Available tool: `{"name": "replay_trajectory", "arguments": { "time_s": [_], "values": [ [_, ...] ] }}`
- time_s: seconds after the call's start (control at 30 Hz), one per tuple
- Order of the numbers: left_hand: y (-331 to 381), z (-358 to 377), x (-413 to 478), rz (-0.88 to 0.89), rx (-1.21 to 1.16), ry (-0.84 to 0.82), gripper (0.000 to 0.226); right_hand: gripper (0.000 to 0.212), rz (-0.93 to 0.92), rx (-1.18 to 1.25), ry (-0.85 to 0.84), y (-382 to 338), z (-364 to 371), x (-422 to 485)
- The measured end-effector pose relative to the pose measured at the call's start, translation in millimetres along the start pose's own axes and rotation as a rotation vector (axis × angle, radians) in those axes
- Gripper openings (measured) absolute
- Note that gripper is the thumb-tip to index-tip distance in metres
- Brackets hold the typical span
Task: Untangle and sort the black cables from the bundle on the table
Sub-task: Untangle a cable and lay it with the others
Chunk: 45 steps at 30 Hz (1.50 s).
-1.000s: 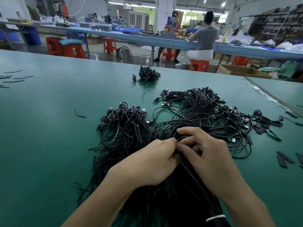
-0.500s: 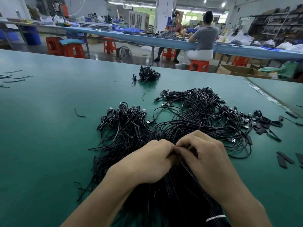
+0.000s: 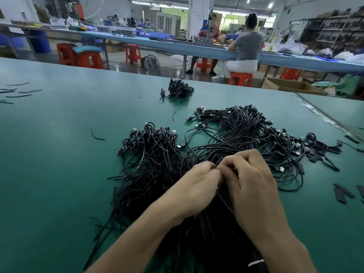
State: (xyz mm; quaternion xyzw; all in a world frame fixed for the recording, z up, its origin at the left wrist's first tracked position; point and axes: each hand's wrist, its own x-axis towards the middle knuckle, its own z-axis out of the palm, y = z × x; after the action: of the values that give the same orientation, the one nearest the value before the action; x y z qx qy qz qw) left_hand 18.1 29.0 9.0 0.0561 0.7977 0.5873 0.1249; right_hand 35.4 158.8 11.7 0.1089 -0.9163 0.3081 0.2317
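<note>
Here at the near middle of the table [image 3: 59, 154], the left hand [image 3: 197, 186] and right hand [image 3: 250, 184] meet fingertip to fingertip on top of the cable bundle [image 3: 246, 138], pinching strands. A second heap [image 3: 153, 146] lies just left of it, and a small clump [image 3: 178, 89] sits well behind. Flat pieces [image 3: 342, 193] lie far right, loose strips [image 3: 17, 91] far left. Beyond the table stands a long bench [image 3: 177, 44] with a seated person [image 3: 246, 48].

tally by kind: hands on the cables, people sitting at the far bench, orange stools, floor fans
hands on the cables: 2 (left hand, right hand)
seated people: 2
orange stools: 6
floor fan: 1
total: 11
</note>
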Motion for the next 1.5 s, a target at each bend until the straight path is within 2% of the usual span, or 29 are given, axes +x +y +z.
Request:
{"name": "replay_trajectory", "arguments": {
  "time_s": [0.1, 0.2, 0.3, 0.37, 0.43, 0.5, 0.6, 0.7, 0.83, 0.93, 1.03, 1.1, 1.23, 1.3, 1.4, 1.5],
  "values": [
    [2.2, 6.0, 2.0, -0.065, -0.485, 0.017, 0.028, 0.019, 0.034, 0.087, 0.1, -0.7, 4.2, 0.3],
    [-0.3, 9.3, 3.8, 0.062, -0.574, 0.088, 0.032, 0.012, 0.095, 0.198, 0.096, -2.9, 11.2, 0.2],
    [-1.9, 6.2, 3.8, 0.258, -0.401, 0.187, 0.019, 0.02, 0.263, 0.52, 0.022, -3.6, 13.8, 2.1],
    [-4.9, -0.5, 6.0, 0.427, -0.08, 0.318, 0.01, 0.026, 0.393, 0.745, -0.036, -3.1, 11.4, 3.3],
    [-6.5, -8.8, 6.3, 0.568, 0.187, 0.406, 0.013, 0.027, 0.5, 0.913, -0.119, -2.1, 10.1, 3.9],
    [-7.5, -14.7, 5.9, 0.679, 0.258, 0.39, 0.015, 0.028, 0.581, 1.051, -0.193, -0.4, 9.9, 4.6],
    [-8.3, -17.6, 3.9, 0.757, 0.296, 0.316, 0.016, 0.035, 0.698, 1.226, -0.251, 0.9, 10.7, 6.7],
    [-7.7, -17.5, 0.4, 0.759, 0.335, 0.245, 0.022, 0.018, 0.776, 1.392, -0.28, 2.4, 7.3, 8.9],
    [-1.5, -11.6, -5.8, 0.672, 0.162, 0.18, 0.023, 0.022, 0.715, 1.338, -0.348, 0.9, -0.7, 8.1],
    [-3.5, -9.0, -3.1, 0.586, 0.203, 0.236, 0.01, 0.027, 0.664, 1.132, -0.259, 5.0, 2.7, 7.0],
    [-10.3, -11.9, 1.2, 0.522, 0.247, 0.269, 0.04, 0.037, 0.576, 0.902, -0.142, 10.4, 2.2, 6.6],
    [-11.6, -16.1, 3.3, 0.507, 0.262, 0.317, 0.045, 0.034, 0.509, 0.838, -0.119, 11.0, -0.8, 6.2],
    [-12.7, -21.5, 3.8, 0.479, 0.348, 0.387, 0.026, 0.032, 0.471, 0.929, -0.157, 2.1, 5.0, 4.1],
    [-11.9, -19.0, 2.9, 0.484, 0.216, 0.363, 0.015, 0.032, 0.416, 0.961, -0.171, -4.0, 8.6, 3.5],
    [-9.3, -16.7, 1.7, 0.443, 0.022, 0.363, 0.018, 0.035, 0.416, 1.056, -0.21, -7.6, 8.8, 2.4],
    [-5.9, -15.8, 3.3, 0.365, -0.097, 0.295, 0.029, 0.033, 0.488, 1.023, -0.25, -5.0, 11.4, 0.9]
  ]
}}
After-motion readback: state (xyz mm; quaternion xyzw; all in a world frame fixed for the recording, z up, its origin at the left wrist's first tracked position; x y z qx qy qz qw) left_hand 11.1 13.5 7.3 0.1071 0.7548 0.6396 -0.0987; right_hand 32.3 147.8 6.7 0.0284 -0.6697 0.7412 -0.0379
